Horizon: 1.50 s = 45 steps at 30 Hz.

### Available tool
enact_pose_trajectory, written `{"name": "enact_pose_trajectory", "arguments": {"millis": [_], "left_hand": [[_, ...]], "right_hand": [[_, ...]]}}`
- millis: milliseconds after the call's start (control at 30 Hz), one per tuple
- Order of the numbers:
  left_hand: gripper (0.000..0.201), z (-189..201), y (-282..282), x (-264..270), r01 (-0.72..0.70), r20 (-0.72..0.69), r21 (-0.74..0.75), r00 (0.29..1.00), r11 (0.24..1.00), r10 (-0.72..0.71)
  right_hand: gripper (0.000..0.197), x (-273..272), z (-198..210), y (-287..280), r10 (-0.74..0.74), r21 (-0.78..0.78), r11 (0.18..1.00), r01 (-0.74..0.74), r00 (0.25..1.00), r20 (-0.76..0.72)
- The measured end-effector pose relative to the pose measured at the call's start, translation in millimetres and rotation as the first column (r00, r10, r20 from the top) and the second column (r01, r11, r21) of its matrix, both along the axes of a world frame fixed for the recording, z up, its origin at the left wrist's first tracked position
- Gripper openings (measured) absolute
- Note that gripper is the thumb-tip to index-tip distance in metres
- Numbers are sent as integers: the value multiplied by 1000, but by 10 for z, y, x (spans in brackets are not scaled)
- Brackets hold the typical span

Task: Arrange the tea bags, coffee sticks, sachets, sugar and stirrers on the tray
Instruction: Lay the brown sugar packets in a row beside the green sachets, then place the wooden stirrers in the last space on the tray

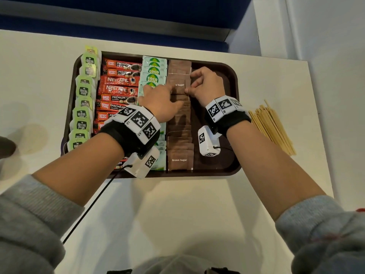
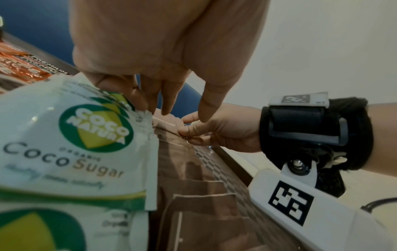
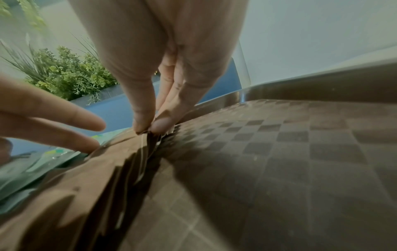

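White table against a blue panel

The table [image 1: 177, 204] meets a blue wall panel [image 1: 138, 8]; a pale wall [image 1: 316, 26] stands right; green plants [image 3: 71, 74] sit beyond.

A white desk [image 1: 177, 204] carries a dark brown tray [image 1: 227, 72] and, just right of it, a loose bundle of wooden stirrers [image 1: 270, 125].

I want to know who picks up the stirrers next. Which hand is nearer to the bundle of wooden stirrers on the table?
Right. The right hand is over the tray's bare right part, pinching brown sugar sachets, on the side of the wooden stirrers. The left hand lies farther left, across the sachets.
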<state>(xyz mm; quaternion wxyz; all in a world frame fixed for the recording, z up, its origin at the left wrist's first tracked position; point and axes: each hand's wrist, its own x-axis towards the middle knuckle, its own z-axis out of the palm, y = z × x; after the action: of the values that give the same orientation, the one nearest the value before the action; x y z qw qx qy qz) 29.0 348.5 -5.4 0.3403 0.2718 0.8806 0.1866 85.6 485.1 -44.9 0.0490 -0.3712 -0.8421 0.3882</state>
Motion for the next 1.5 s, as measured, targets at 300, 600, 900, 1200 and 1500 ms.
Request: {"name": "enact_pose_trajectory", "arguments": {"millis": [300, 600, 900, 1200, 1500], "left_hand": [[56, -36, 0, -10, 0, -25, 15, 1000, 1000, 0], [56, -78, 6, -13, -1, -13, 49, 1000, 999, 2], [47, -32, -57, 28, -98, -62, 209, 992, 973, 113], [47, 88, 216, 563, -43, 63, 366, 998, 929, 22], [45, 34, 801, 1540, 125, 112, 218, 982, 968, -152]], "right_hand": [[49, 13, 17, -1, -41, 17, 999, 41, 999, 1], [43, 1, 21, 4, 1, 18, 1000, -1, 1000, 18], [34, 150, 71, 3, -59, 17, 998, 60, 997, -49], [36, 787, 268, 214, -189, 111, 975, 193, 981, -45], [89, 2017, 291, 719, -240, 120, 970, 210, 896, 374]]}}
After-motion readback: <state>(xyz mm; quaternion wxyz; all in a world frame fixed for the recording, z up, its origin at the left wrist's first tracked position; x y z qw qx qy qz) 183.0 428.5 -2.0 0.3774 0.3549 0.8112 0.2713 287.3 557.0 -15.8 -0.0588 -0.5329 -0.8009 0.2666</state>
